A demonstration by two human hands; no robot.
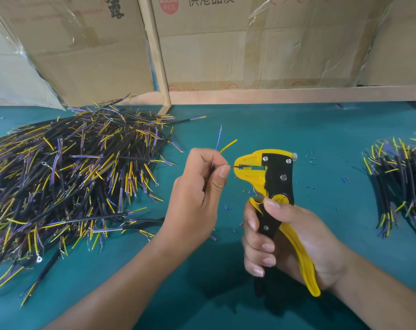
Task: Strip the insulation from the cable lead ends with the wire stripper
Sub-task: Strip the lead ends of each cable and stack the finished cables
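Observation:
My right hand (283,241) grips the handles of a yellow and black wire stripper (271,179), held upright with its jaws pointing left. My left hand (197,191) pinches a cable; its thin reddish lead (234,166) runs from my fingertips into the stripper's jaws. Two more leads of the same cable stick up above my fingers: a blue lead (218,140) with a bare tip and a yellow lead (228,146). The cable's black body is mostly hidden inside my left hand.
A large heap of black cables (66,182) with yellow and purple leads covers the left of the green table (297,129). A smaller cable pile (399,184) lies at the right edge. Small blue insulation scraps (309,160) dot the mat. Cardboard boxes (249,44) stand behind.

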